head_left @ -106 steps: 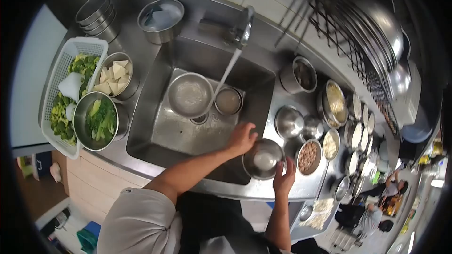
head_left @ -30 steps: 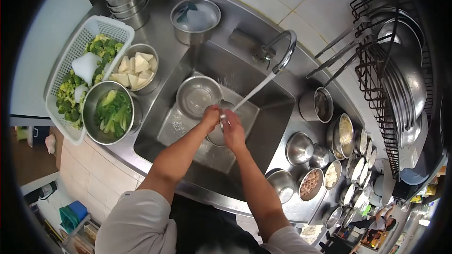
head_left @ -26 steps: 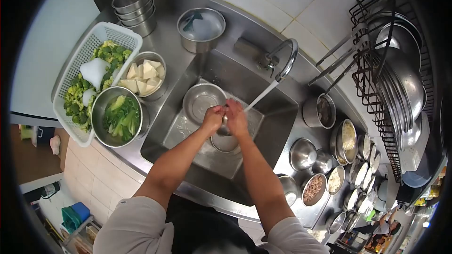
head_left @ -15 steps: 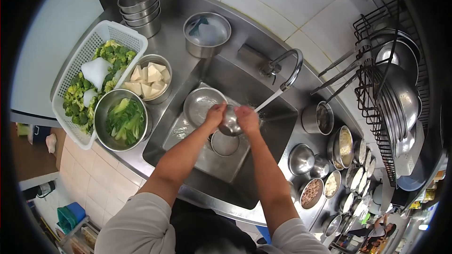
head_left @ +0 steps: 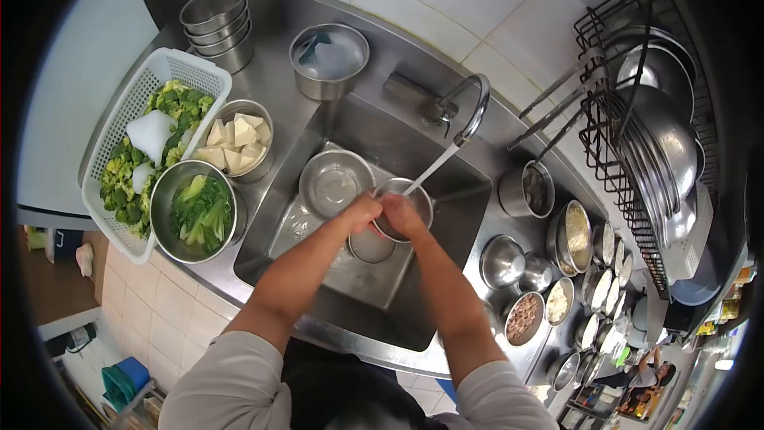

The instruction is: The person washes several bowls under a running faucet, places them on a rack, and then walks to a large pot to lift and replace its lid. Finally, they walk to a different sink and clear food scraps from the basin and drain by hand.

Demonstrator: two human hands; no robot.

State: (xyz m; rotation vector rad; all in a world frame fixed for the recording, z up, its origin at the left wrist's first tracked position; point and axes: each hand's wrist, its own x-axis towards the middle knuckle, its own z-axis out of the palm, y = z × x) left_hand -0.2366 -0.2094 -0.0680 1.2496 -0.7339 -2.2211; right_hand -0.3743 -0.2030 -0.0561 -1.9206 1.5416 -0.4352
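A round stainless steel bowl point(head_left: 419, 201) is held over the sink point(head_left: 455, 231), tilted under the running tap point(head_left: 477, 111), and the water falls into it. My right hand point(head_left: 403, 216) is closed on its near rim. Right beside it, my left hand point(head_left: 364, 213) is closed at the left part of the same rim, its fingertips partly hidden. Below and to the left, a wide metal bowl point(head_left: 334, 183) lies in the sink. Under my hands a smaller round metal container point(head_left: 372, 248) is partly covered.
On the left counter stand a white basket point(head_left: 203, 72) of broccoli, a bowl of leafy greens point(head_left: 200, 211), a bowl of white chunks point(head_left: 239, 143) and stacked metal pots point(head_left: 215, 20). At right are a pot point(head_left: 527, 189), several food bowls and a dish rack point(head_left: 593, 111).
The held bowl has turned so that its opening faces up under the water. My hands have come together at its near side. The whole view has shifted slightly.
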